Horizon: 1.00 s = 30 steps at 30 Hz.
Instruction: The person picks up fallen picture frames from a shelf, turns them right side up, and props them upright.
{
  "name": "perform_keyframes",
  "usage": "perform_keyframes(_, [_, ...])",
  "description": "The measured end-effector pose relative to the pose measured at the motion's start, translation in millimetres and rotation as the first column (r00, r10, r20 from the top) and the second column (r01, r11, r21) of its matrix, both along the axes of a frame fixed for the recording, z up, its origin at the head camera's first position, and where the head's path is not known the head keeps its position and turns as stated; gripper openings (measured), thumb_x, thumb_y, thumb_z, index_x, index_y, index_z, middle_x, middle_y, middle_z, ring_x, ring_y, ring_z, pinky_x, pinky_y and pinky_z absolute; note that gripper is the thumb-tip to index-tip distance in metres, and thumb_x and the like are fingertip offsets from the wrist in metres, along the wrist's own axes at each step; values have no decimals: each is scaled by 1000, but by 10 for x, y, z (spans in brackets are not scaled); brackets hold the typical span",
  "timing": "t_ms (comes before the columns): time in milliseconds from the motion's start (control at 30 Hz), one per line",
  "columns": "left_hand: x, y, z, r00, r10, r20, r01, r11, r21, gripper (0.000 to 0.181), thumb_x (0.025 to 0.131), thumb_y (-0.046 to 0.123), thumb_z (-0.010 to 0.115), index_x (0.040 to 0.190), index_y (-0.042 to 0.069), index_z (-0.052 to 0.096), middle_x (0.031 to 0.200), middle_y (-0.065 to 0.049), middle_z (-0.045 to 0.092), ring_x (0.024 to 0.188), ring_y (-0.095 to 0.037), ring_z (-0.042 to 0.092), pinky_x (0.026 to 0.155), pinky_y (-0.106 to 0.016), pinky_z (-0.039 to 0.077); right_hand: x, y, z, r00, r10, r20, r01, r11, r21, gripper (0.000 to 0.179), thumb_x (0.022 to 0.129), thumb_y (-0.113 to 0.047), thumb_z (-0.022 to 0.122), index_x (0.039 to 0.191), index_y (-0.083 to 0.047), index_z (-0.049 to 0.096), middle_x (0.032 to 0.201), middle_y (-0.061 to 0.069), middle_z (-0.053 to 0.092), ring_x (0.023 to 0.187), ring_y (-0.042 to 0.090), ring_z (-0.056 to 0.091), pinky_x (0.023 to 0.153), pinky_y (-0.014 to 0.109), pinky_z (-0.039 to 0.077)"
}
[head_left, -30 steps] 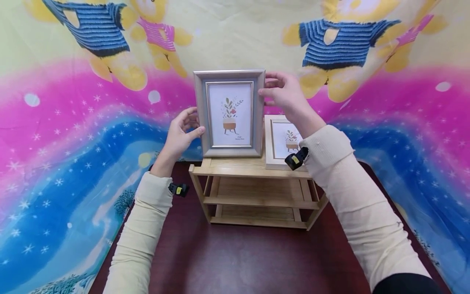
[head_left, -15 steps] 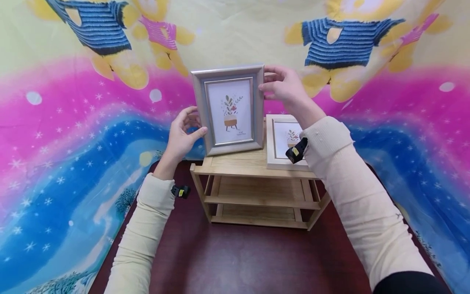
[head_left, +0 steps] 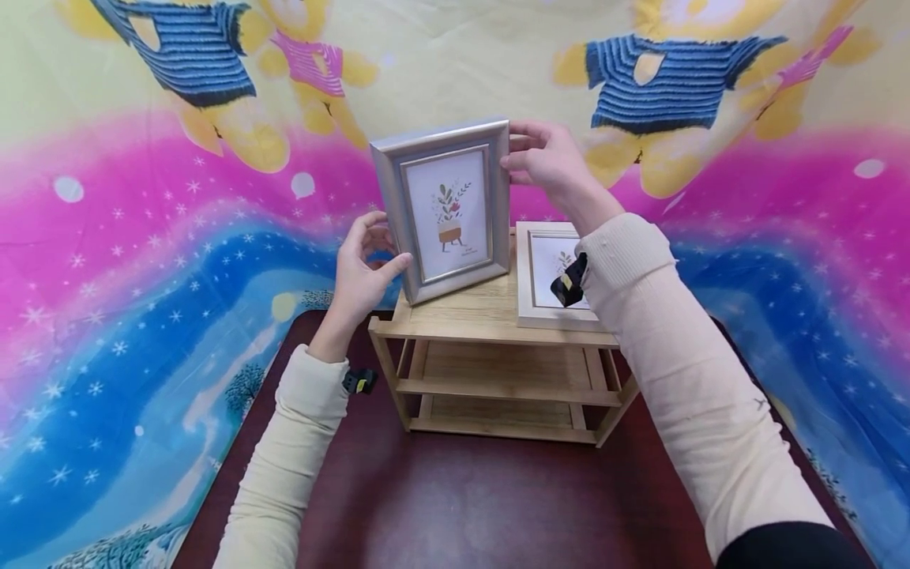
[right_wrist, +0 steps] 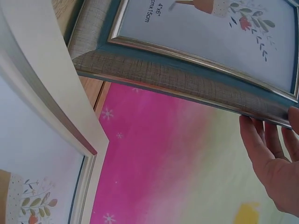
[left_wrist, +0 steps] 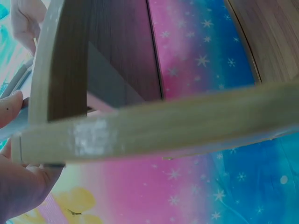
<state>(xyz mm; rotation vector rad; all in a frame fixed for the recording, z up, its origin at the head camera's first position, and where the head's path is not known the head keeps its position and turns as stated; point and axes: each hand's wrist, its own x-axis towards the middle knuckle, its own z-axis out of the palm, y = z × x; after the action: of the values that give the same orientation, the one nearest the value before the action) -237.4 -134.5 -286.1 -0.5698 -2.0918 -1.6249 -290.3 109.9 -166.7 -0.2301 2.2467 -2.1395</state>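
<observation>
A silver-grey picture frame (head_left: 449,209) with a potted-plant print stands upright, turned at an angle, on the top shelf of a wooden rack (head_left: 462,312). My left hand (head_left: 364,269) grips its lower left edge, thumb in front and fingers behind. At the upper right edge, my right hand (head_left: 550,162) pinches the frame. The right wrist view shows that hand (right_wrist: 275,163) with its fingers at the frame's textured border (right_wrist: 187,79). A wooden bar of the rack (left_wrist: 154,133) covers part of the left hand (left_wrist: 21,186) in the left wrist view.
A white picture frame (head_left: 524,269) lies face up on the right of the top shelf, partly hidden by my right forearm. Two lower shelves (head_left: 498,371) sit beneath. The rack stands on a dark red table (head_left: 490,506), before a printed cloth backdrop (head_left: 455,63).
The silver-grey frame has turned from facing front to an angle, its left side nearer me and its right side farther back. Both hands moved with it; the white frame stayed put.
</observation>
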Motion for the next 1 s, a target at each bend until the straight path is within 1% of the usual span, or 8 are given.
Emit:
perform_keyframes(167, [22,27,-33,1000,16,-23,-16,1000,9,52,81,4,67,127,4,44,98,-9,51,87,-16,53,68,-28,46,16,-33,-46,991,-33,-132,42,997,70,53,86,6,52,135,-14,44,115,16,54,97,22,57,85,34,48])
perform_keyframes(267, [33,35,-43,999,23,-32,-23,1000,8,51,81,4,67,127,4,44,98,-10,51,87,-17,53,67,-26,45,58,-55,-92,968,-27,-251,64,988,141,58,86,-5,59,137,-19,38,115,16,56,100,22,57,84,35,49])
perform_keyframes(400, [66,51,-45,998,34,-51,-34,999,-4,53,79,3,68,126,3,44,97,-11,52,84,-19,54,68,-27,47,121,-83,-128,940,7,-340,80,967,240,64,83,-22,66,139,-24,35,119,15,55,106,20,54,87,33,45])
perform_keyframes(533, [110,95,-44,996,47,-69,-48,999,-15,55,77,2,70,126,2,44,99,-13,53,84,-21,54,69,-30,48,163,-117,-134,932,38,-359,95,934,344,72,80,-35,68,141,-26,31,126,11,50,111,19,50,92,32,43])
perform_keyframes(633, [137,135,-53,995,52,-89,-53,999,-12,57,76,1,71,126,1,44,101,-16,54,86,-23,53,69,-34,49,176,-138,-142,930,63,-362,91,914,395,78,78,-39,69,142,-26,27,133,9,43,116,21,45,93,34,41])
perform_keyframes(733, [160,169,-66,990,56,-132,-58,998,-11,57,74,0,72,124,0,45,101,-18,55,86,-23,53,67,-37,50,183,-156,-150,922,90,-376,93,892,443,82,76,-41,70,143,-26,25,135,8,40,117,22,44,94,35,40])
perform_keyframes(900, [184,232,-89,970,72,-234,-82,996,-32,53,73,0,73,120,-2,47,96,-17,58,80,-20,54,62,-35,51,194,-183,-160,898,131,-421,119,847,518,89,73,-44,71,144,-23,22,136,4,39,112,19,44,95,33,36])
perform_keyframes(1000, [194,277,-100,955,74,-288,-88,996,-36,52,73,-1,73,118,-2,48,93,-16,59,77,-19,54,58,-32,51,196,-197,-171,887,144,-439,138,824,549,93,72,-45,72,145,-21,19,139,3,36,114,17,42,97,33,33])
